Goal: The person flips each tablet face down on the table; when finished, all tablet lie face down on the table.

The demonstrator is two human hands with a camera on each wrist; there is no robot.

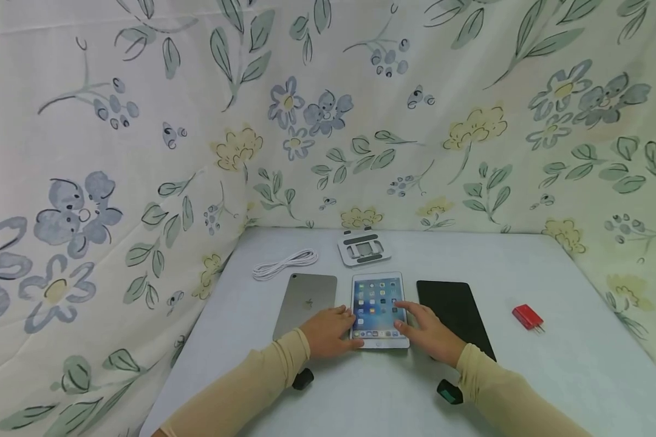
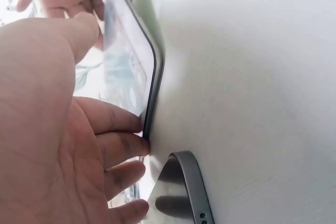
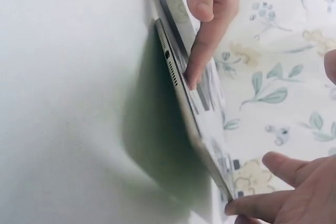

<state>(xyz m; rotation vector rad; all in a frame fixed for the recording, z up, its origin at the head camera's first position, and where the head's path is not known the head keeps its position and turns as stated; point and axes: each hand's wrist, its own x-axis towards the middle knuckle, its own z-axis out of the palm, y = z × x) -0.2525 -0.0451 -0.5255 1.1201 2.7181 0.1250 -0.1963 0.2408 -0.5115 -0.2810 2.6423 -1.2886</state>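
Both hands on the lit tablet (image 1: 379,309)

I see my left hand (image 1: 328,332) flat at its edge, right hand (image 1: 429,332) fingers (image 1: 407,306) straight on the screen (gripping nothing).

Right wrist view: lit tablet (image 3: 202,116) seen edge-on against the pale table (image 3: 68,98), speaker holes and port visible along its metal edge. Left hand (image 3: 210,9) enters from the top; thumb pressed on the tablet face near that edge, one finger curled above. Right hand (image 3: 294,195) at lower right, fingertips (image 3: 236,208) touching the tablet's near corner. Floral cloth (image 3: 283,66) behind. Second grey tablet (image 3: 176,3) lies beyond, partly hidden.
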